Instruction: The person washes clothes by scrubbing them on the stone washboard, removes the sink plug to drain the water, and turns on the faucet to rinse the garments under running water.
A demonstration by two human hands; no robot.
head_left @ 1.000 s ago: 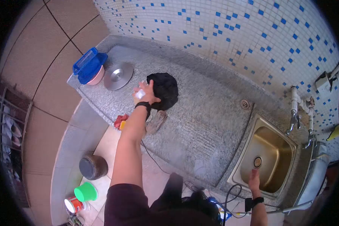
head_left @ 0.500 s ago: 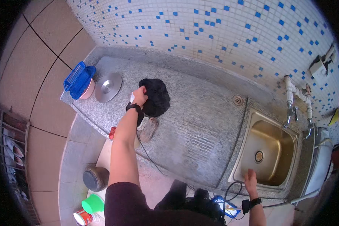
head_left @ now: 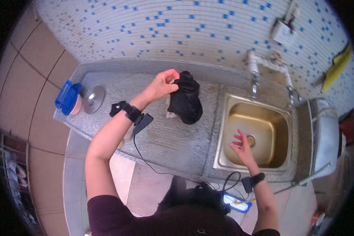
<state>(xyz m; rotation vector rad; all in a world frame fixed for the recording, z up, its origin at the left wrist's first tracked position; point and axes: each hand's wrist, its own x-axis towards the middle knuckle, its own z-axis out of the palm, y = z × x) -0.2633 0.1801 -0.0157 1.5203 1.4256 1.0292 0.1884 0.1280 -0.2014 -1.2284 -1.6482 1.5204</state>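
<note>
A black cloth (head_left: 189, 103) hangs bunched from my left hand (head_left: 166, 83), whose thumb and fingers pinch its upper left edge. It is over the grey stone counter (head_left: 157, 135), left of the sink. A pale piece of something shows along the cloth's left side. Over the steel sink (head_left: 234, 112) is my right hand (head_left: 242, 148), fingers apart and holding nothing. A smaller black piece (head_left: 117, 108) lies on the counter beside my left wrist.
At the counter's left end are a round metal lid (head_left: 94, 100), a blue basket (head_left: 65, 98) and a pink bowl (head_left: 77, 106). Taps (head_left: 255, 84) rise behind the sink. A black cable hangs from my left wrist.
My left hand has moved right with the black cloth lifted and gathered in its fingers. My right hand has moved up over the sink. The view has shifted right.
</note>
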